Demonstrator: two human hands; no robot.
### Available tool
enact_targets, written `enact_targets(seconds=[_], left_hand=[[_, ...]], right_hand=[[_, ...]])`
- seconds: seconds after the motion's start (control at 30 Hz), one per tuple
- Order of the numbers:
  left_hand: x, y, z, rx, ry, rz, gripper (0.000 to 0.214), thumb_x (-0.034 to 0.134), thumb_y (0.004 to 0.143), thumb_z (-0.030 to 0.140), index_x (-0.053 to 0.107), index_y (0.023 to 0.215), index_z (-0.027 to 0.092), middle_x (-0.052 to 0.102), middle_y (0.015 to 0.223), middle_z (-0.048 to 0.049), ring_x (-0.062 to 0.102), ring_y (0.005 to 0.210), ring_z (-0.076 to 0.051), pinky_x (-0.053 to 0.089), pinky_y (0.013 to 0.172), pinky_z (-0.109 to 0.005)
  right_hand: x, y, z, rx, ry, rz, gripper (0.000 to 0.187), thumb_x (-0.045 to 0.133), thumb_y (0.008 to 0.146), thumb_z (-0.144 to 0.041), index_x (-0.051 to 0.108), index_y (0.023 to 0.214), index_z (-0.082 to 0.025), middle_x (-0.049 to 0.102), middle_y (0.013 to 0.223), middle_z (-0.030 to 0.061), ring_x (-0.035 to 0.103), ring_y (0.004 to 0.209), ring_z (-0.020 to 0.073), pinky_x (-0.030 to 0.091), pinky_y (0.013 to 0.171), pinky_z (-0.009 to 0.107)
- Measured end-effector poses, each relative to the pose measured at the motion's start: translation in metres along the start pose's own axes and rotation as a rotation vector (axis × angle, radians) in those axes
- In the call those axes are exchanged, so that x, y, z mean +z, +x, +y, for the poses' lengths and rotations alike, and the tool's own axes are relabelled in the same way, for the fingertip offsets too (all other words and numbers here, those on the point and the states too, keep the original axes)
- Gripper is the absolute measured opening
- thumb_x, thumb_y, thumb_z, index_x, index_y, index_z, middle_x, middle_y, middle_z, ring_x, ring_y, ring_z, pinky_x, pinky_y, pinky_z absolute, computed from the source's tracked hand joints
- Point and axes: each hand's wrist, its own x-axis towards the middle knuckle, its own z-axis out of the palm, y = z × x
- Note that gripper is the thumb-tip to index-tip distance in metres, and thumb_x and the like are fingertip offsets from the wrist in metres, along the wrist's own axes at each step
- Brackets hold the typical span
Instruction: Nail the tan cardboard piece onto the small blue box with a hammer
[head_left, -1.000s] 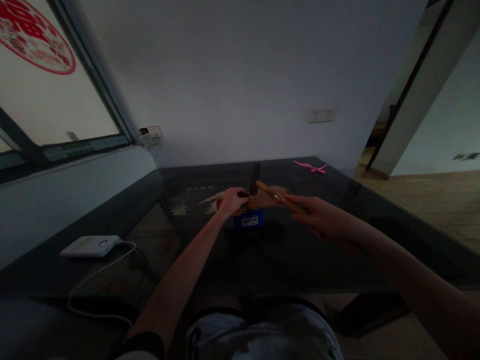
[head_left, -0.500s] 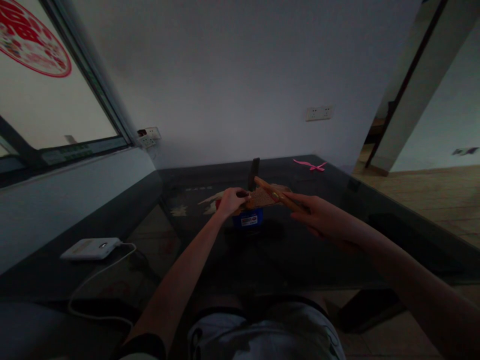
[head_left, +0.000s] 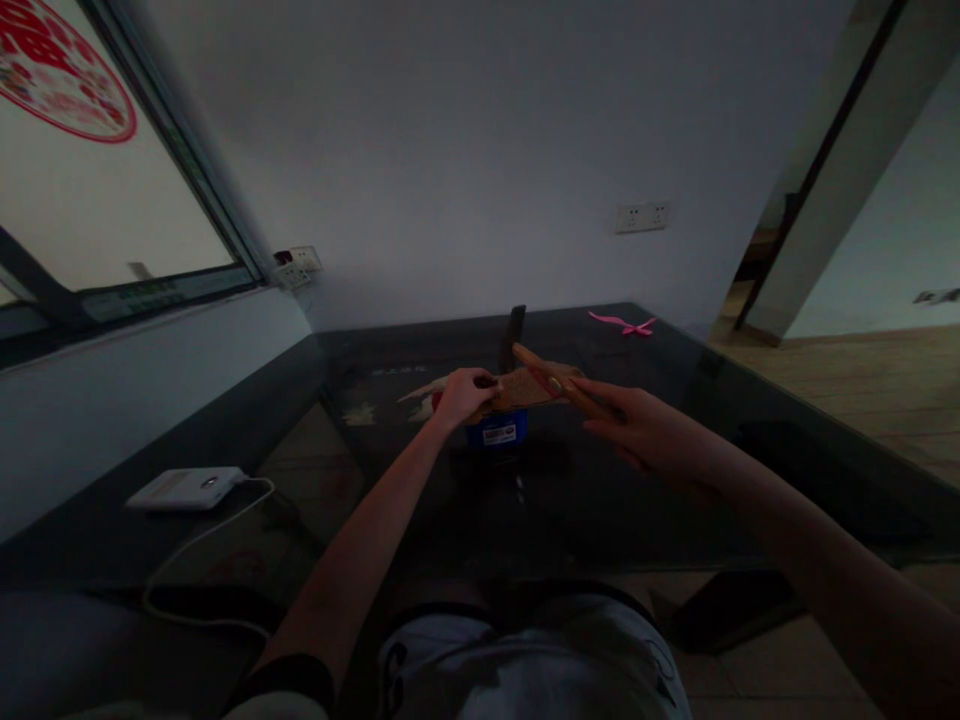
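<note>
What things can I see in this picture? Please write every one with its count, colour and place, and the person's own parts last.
Hammer: one, brown handle and dark head, above table's middle
Cardboard-like piece: one, brown, beneath the hammer
Container: one, blue, below the brown piece
Device: one, white, table's left
Cable: one, white, from the device
Ribbon-like item: one, pink, table's far right
Table: one, black, centre
Socket plates: several, white, on walls
Window: one, dark-framed, left
Round decoration: one, red, on the window
Floor: one, light brown, right
Clothing: count unclear, pale and dark, bottom
Left hand: one, bare, at the brown piece
Right hand: one, bare, gripping the hammer
</note>
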Motion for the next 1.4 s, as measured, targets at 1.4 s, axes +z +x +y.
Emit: enact_targets(seconds=[1.4], left_hand=[[-0.009, -0.001, 0.007, 0.047, 0.017, -0.026, 0.013, 0.071, 0.069, 0.024, 0.07, 0.076, 0.014, 0.071, 0.077, -0.005, 0.064, 0.071, -0.016, 0.048, 0.068, -0.027]], right_hand=[[0.003, -0.012, 0.01, -0.009, 0.242, 0.066, 0.066, 0.053, 0.082, -0.032, 0.032, 0.143, -0.017, 0.044, 0.046, -0.0087, 0.041, 0.034, 0.0079, 0.035, 0.032, 0.017]])
